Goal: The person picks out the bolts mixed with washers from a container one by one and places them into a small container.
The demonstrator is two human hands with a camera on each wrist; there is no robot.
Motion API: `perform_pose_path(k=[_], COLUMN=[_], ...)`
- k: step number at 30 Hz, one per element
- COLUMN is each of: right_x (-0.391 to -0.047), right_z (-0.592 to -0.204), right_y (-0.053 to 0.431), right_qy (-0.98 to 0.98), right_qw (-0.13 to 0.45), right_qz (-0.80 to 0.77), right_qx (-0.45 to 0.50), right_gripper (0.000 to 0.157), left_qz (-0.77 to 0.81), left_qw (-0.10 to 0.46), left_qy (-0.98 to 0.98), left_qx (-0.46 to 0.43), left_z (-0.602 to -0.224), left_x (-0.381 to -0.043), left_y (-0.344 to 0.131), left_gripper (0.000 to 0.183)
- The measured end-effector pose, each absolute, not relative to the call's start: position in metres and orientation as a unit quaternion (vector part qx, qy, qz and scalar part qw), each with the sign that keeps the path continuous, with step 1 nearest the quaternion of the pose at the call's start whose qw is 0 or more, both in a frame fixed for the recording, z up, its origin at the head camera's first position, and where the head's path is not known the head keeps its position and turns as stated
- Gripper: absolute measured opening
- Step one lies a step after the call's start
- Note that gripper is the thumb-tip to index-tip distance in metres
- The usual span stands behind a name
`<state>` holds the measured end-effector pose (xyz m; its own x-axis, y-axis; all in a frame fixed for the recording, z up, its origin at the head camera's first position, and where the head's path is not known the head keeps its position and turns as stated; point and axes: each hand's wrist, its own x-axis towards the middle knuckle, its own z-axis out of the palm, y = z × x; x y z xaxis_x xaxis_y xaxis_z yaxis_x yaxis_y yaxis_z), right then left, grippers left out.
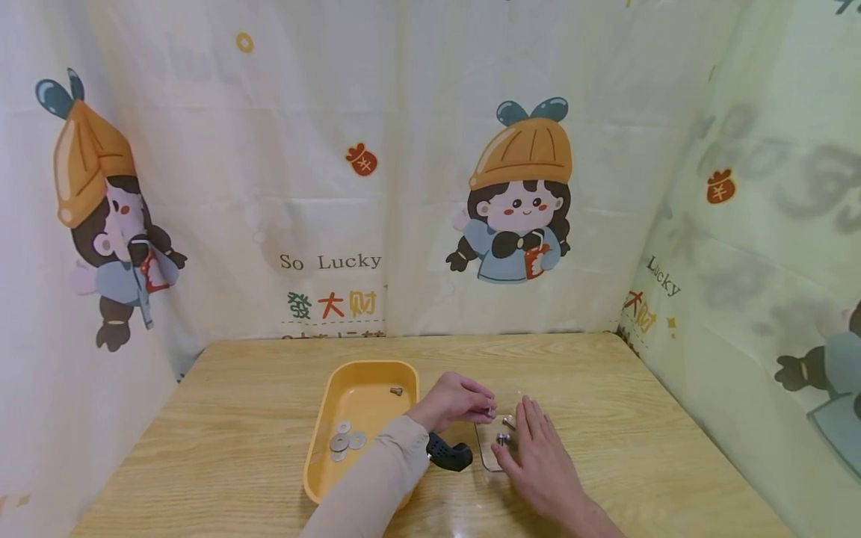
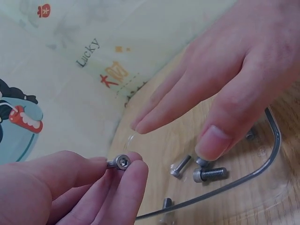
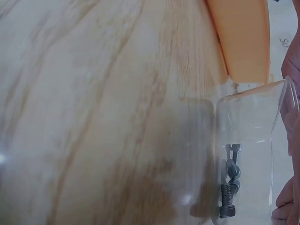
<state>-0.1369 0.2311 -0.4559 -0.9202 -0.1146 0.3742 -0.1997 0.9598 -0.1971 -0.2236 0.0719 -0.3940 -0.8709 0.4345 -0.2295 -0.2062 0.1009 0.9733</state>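
My left hand [image 1: 452, 400] pinches a hex socket screw [image 2: 123, 161] between thumb and fingers, its socketed head showing in the left wrist view. Right beside it is a clear plastic box [image 3: 251, 117] with several socket screws [image 2: 211, 174] lying loose on its floor. Over the box's right side my right hand [image 1: 546, 465] reaches with straight fingers, palm down. Its thumb [image 2: 216, 140] comes right to one of the screws in the left wrist view. Only a bit of the hands shows at the edge of the right wrist view.
Left of the box stands a yellow-orange tray [image 1: 370, 364] with several flat washers [image 1: 339, 442] and a single screw [image 1: 397, 391]. A black curved device [image 1: 449, 454] sits under the left wrist. Printed curtains [image 1: 417, 299] enclose the wooden table [image 1: 249, 396].
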Motion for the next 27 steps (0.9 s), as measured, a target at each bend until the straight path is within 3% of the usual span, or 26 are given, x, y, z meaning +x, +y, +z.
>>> perform_pose_path(k=[27], right_x=[-0.137], right_z=[-0.454], right_y=[0.23], right_qy=[-0.978], right_qw=[0.162], right_qz=[0.114], right_qx=[0.07], right_gripper=[0.08], left_qz=[0.687], left_qw=[0.23], left_qy=[0.686], left_qx=[0.068], left_z=[-0.392], left_x=[-0.228], left_y=[0.041], left_gripper=[0.02])
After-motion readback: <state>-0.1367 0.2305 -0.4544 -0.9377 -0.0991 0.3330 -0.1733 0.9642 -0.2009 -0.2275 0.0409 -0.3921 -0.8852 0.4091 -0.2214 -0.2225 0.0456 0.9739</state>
